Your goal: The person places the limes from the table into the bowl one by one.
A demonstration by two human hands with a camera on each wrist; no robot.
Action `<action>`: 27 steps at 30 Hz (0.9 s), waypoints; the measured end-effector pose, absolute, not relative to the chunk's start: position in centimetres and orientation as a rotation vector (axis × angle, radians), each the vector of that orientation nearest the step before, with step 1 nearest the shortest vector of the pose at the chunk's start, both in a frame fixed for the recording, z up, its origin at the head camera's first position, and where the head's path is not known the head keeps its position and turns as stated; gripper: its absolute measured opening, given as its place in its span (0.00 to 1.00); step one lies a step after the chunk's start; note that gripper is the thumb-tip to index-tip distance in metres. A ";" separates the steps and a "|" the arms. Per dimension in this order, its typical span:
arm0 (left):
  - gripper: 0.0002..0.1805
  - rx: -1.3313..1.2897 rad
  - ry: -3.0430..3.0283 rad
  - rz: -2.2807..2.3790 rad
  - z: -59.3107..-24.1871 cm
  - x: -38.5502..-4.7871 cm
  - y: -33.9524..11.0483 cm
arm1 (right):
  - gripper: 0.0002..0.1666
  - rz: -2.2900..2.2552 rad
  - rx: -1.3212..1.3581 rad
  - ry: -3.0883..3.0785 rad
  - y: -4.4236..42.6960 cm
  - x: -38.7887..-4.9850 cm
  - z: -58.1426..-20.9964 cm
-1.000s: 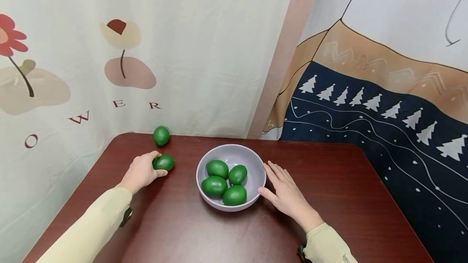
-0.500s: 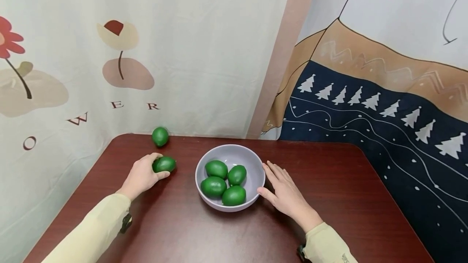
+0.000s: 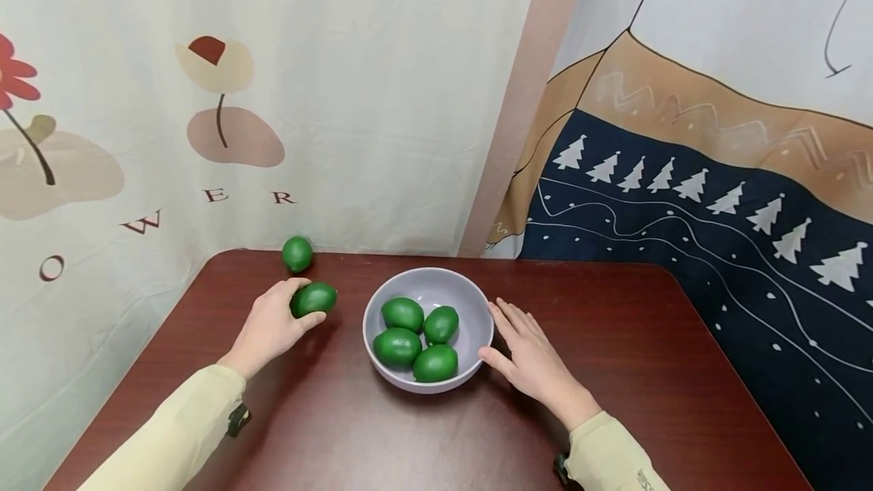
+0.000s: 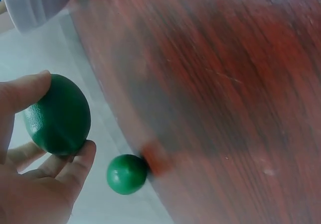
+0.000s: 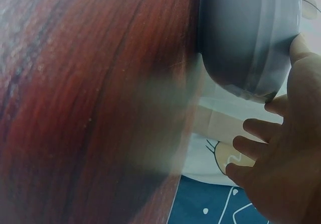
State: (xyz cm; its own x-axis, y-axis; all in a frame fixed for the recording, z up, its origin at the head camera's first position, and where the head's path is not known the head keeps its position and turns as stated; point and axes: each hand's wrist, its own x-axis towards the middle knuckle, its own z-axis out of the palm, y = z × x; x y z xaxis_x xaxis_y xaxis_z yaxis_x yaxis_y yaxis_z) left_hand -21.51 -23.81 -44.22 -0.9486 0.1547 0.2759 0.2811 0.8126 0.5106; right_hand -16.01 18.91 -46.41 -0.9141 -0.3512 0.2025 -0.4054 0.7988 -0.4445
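My left hand pinches a green lime between thumb and fingers, to the left of the bowl. In the left wrist view the held lime is off the tabletop. A grey-purple bowl stands mid-table with several limes lying in it. Against its right side rests my right hand, fingers extended and thumb near the rim. The right wrist view has thumb and a fingertip touching the bowl's outer wall. One more lime sits at the table's back edge, behind the left hand.
The dark red wooden table has a rounded back edge. Behind it hangs a pale curtain with flower prints, and on the right a navy cloth printed with white trees.
My left hand has lifted the lime slightly off the table and moved it a little to the right. The right hand stays at the bowl.
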 end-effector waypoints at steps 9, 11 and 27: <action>0.32 -0.323 -2.746 -0.849 -43.7 -21.0 -23.1 | 0.47 0.702 0.631 -2.864 19.0 -16.0 -46.5; 0.32 -0.319 -2.731 -0.853 -43.5 -20.9 -22.9 | 0.47 0.705 0.634 -2.863 19.0 -16.0 -46.5; 0.31 -0.382 -2.635 -0.850 -42.0 -20.3 -21.6 | 0.46 0.705 0.631 -2.862 19.0 -16.1 -46.7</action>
